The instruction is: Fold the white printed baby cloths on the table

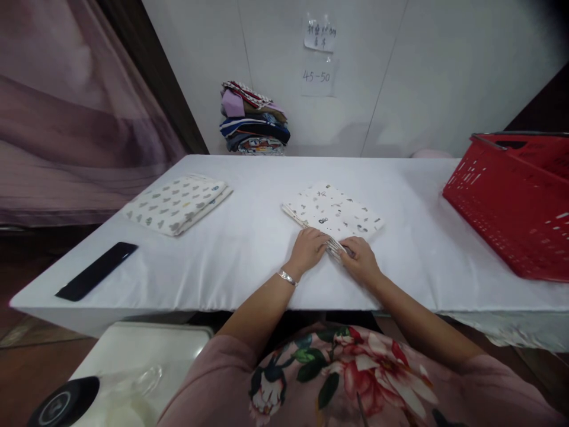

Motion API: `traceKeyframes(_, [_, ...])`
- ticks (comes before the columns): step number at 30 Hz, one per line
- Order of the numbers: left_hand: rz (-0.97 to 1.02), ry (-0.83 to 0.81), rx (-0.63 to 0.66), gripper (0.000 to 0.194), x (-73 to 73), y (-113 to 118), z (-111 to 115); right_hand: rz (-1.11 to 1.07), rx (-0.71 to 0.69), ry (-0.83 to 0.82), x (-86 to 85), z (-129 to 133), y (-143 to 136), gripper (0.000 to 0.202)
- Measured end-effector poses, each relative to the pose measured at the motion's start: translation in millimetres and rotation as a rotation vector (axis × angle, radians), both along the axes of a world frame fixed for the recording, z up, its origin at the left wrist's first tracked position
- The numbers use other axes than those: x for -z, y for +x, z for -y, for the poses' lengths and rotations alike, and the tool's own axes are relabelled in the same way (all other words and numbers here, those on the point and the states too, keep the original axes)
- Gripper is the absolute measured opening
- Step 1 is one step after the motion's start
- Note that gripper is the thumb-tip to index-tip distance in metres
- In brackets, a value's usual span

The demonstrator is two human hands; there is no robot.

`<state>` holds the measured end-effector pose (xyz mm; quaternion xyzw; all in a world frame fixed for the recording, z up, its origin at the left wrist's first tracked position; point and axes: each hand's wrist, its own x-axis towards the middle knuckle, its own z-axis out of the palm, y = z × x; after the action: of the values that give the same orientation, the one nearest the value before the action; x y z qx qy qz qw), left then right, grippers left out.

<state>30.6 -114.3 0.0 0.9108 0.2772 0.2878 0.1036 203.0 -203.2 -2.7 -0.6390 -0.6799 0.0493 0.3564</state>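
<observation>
A folded white cloth (336, 209) with small grey and dark prints lies flat on the white-covered table (249, 261) in front of me. My left hand (310, 248) is closed on its near edge, where several layers show. Just to the right, my right hand (359, 258) grips the same layered edge near the corner, thumb and fingers pinched round it. Both hands rest low over the table, close together. Another folded white cloth (178, 203), printed with grey cloud-like shapes, lies apart at the left.
A black flat phone-like slab (96, 271) lies at the table's left end. A red plastic basket (511, 207) stands at the right. Behind the table is a stack of folded fabrics (255, 121) against the wall. A white surface (146, 350) sits below at left.
</observation>
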Motion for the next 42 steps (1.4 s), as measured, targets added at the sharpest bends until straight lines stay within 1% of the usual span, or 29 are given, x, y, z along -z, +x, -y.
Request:
traceKeyframes(2, [-0.025, 0.029, 0.033, 0.019, -1.0, 0, 2, -0.027, -0.008, 0.004, -0.6, 1, -1, 0.024])
traceKeyframes(5, [-0.061, 0.063, 0.07, 0.02, -4.3, 1, 5, -0.127, -0.011, 0.019, 0.5, 5, -1, 0.026])
traceKeyframes(7, [-0.086, 0.073, 0.081, 0.019, -7.1, 2, 7, -0.205, 0.011, 0.042, 3.2, 8, 0, 0.027])
traceKeyframes(9, [-0.11, 0.082, 0.086, 0.018, -10.0, 3, 8, -0.235, 0.052, 0.077, 7.1, 8, 3, 0.029])
traceKeyframes(13, [-0.154, 0.129, 0.081, 0.016, -14.5, 6, 11, -0.14, 0.102, 0.155, 15.8, 4, 11, 0.035])
traceKeyframes(16, [-0.163, 0.153, 0.093, 0.015, -15.0, 9, 14, -0.09, 0.094, 0.112, 20.2, 0, 14, 0.04])
traceKeyframes(19, [-0.156, 0.17, 0.115, 0.014, -11.8, 13, 15, -0.057, 0.085, 0.06, 21.5, -2, 14, 0.042])
traceKeyframes(23, [-0.153, 0.203, 0.139, 0.015, -6.4, 17, 15, -0.012, 0.073, 0.066, 21.6, -2, 13, 0.042])
traceKeyframes(25, [-0.158, 0.22, 0.157, 0.016, -5.9, 17, 16, 0.016, 0.069, 0.081, 22.2, -2, 14, 0.04])
traceKeyframes(28, [-0.167, 0.226, 0.157, 0.017, -7.3, 14, 20, 0.058, 0.101, 0.101, 23.1, -2, 14, 0.036])
traceKeyframes(32, [-0.207, 0.181, 0.15, 0.017, -8.2, 11, 23, 0.125, 0.128, 0.039, 22.0, -1, 12, 0.035])
traceKeyframes(34, [-0.204, 0.16, 0.157, 0.016, -7.6, 9, 24, 0.141, 0.117, 0.028, 20.5, 0, 10, 0.035])
traceKeyframes(37, [-0.154, 0.118, 0.172, 0.015, -6.3, 5, 25, 0.119, 0.057, 0.082, 18.2, 5, 8, 0.036])
traceKeyframes(40, [-0.077, 0.049, 0.162, 0.018, -4.0, 0, 25, 0.135, -0.101, 0.079, 17.0, 12, 6, 0.038])
traceKeyframes(42, [0.008, -0.023, 0.081, 0.019, -1.7, -3, 22, 0.195, -0.191, 0.034, 16.7, 15, 5, 0.039])
